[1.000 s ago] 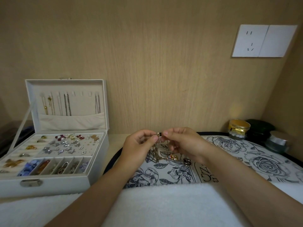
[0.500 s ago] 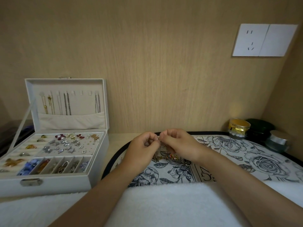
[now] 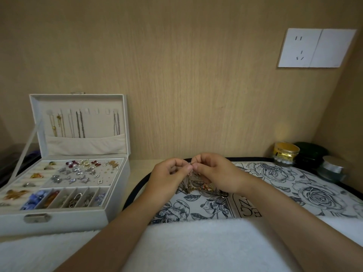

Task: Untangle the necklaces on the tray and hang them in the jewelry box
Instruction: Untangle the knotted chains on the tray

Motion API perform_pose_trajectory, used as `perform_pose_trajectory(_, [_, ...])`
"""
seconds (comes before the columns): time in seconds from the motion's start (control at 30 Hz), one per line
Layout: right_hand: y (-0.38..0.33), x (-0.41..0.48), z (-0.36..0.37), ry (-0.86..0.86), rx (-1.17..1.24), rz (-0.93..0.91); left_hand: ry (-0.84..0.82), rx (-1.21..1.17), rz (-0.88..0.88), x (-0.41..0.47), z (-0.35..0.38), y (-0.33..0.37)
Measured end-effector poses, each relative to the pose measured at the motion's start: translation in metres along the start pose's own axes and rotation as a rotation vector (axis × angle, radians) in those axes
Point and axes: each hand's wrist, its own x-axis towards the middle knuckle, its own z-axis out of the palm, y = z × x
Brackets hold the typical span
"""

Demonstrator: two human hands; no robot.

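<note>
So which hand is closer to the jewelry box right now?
Left. The left hand hovers over the tray's left part, beside the jewelry box; the right hand sits farther right, past it. Both pinch the necklace chain.

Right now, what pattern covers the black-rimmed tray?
The black-rimmed tray shows dark roses on white; head view.

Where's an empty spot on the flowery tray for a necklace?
The tray is bare on its right, between right forearm and jars. A strip lies free between jewelry box and tray. Crowded: tangled necklaces under the left hand and right hand.
</note>
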Motion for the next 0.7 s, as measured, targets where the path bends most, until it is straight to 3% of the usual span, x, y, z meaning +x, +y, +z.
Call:
perform_pose_trajectory(0.27, [-0.001, -0.001, -0.008, -0.081, -0.303, 0.048, -0.027, 0.29, 0.113, 0.006, 0.002, 0.005])
perform_pose_trajectory(0.4, [-0.003, -0.002, -0.017, -0.119, -0.338, 0.065, -0.072, 0.461, 0.147, 0.005, 0.003, 0.006])
perform_pose_trajectory(0.53, [-0.003, -0.003, -0.02, 0.112, -0.748, -0.045, -0.111, 0.892, 0.419, 0.003, 0.003, 0.009])
perform_pose_trajectory(0.63, [0.004, 0.0, -0.02, 0.266, -0.707, -0.07, -0.023, 0.881, 0.389, 0.007, -0.001, 0.008])
perform_pose_trajectory(0.7, [0.01, 0.002, -0.024, 0.277, -0.64, -0.07, 0.077, 0.891, 0.336, 0.011, -0.007, 0.004])
